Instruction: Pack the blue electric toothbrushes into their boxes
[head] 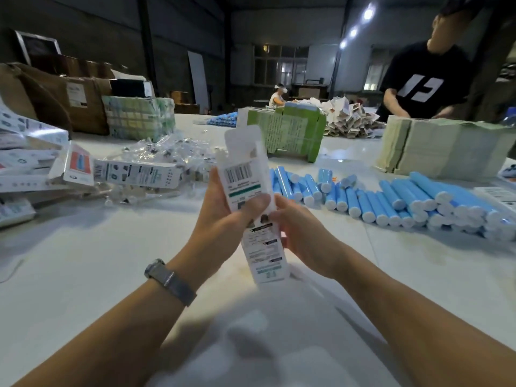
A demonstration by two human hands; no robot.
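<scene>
A long white toothbrush box (pixel 248 188) with a barcode is held upright above the table, its top flap open. My left hand (pixel 223 210) grips it from the left, thumb across its front. From the right, my right hand (pixel 298 230) holds its lower half. Many blue electric toothbrush handles (pixel 391 199) with white ends lie in a row on the white table (pixel 83 275) to the right, apart from both hands. Whether a toothbrush is inside the box is hidden.
Packed white boxes (pixel 139 174) and clear plastic bags (pixel 167 152) lie at the left. Green flat cartons (pixel 293 129) stand behind, grey-green stacks (pixel 435 146) at the right. A person in a black shirt (pixel 418 82) works at the far right. Brown cartons (pixel 69 93) stand back left.
</scene>
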